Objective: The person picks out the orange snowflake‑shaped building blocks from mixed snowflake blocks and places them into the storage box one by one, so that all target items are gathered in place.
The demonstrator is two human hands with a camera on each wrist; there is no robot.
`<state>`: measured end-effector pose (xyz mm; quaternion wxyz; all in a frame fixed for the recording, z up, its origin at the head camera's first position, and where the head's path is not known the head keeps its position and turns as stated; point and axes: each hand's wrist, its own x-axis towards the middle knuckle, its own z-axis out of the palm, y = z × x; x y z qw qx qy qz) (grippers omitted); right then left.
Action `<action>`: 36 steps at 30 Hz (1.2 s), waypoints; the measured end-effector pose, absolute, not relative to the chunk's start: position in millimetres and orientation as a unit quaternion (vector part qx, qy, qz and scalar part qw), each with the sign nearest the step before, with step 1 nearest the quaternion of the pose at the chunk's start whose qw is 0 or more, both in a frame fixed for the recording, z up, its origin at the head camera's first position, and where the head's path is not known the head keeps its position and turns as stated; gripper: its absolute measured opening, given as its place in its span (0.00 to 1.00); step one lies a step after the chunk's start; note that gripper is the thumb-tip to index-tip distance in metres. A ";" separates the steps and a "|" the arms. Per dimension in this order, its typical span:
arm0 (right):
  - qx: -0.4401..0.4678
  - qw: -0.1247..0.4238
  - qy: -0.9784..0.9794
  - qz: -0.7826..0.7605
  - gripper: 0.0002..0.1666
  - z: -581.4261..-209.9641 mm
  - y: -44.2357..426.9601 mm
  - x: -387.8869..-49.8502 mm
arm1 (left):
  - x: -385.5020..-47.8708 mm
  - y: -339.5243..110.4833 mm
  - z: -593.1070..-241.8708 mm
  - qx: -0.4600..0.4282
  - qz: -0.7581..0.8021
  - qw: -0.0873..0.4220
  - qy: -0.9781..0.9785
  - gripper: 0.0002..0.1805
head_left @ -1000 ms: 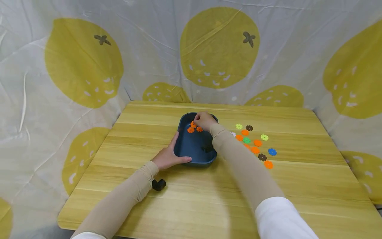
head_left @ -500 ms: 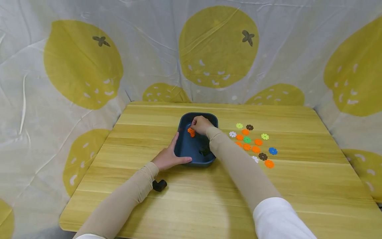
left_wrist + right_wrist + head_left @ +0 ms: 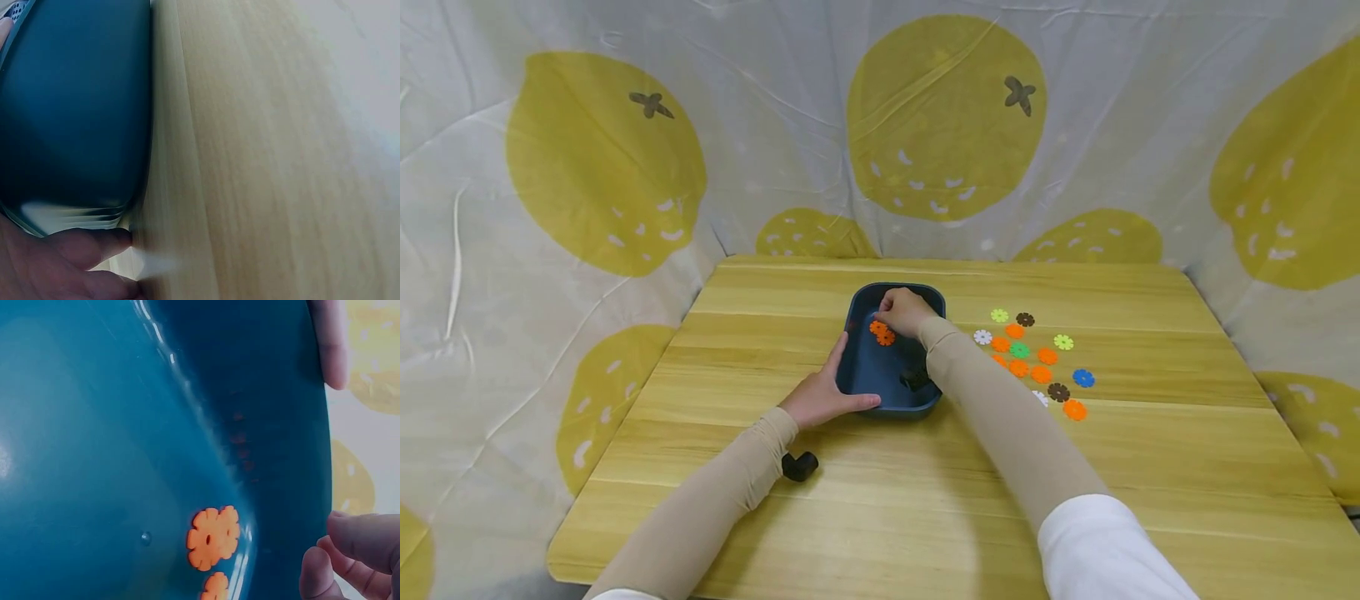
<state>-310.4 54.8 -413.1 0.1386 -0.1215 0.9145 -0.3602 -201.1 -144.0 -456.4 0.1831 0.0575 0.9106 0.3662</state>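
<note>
A dark blue tray (image 3: 876, 371) lies on the table, and my left hand (image 3: 820, 398) grips its near left corner, thumb along the front rim. In the left wrist view, fingers (image 3: 87, 247) of that hand lie against the tray's outside. Over the tray's far part is my right hand (image 3: 908, 312), its fingers loosely curled. Nothing shows between those fingertips in the right wrist view. Just below them, orange flower-shaped discs (image 3: 885, 337) rest on the tray floor; two overlap and another (image 3: 215, 587) is partly cut off by the frame's edge.
To the tray's right, several loose flower discs are scattered: orange (image 3: 1075, 410), blue (image 3: 1083, 378), green (image 3: 1018, 350), brown (image 3: 1058, 392), white (image 3: 982, 337) and yellow-green (image 3: 1063, 342). A black device (image 3: 800, 466) shows under the left wrist. Lemon-print cloth (image 3: 947, 117) surrounds the table.
My right hand has moved slightly left and down inside the tray. The orange discs have shifted left into an overlapping cluster. My left hand has kept its hold on the tray.
</note>
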 end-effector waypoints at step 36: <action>-0.002 0.138 0.909 -0.393 0.15 -411.8 217.0 -322.5 | -201.4 -143.2 -455.7 0.053 0.371 0.181 0.909 0.72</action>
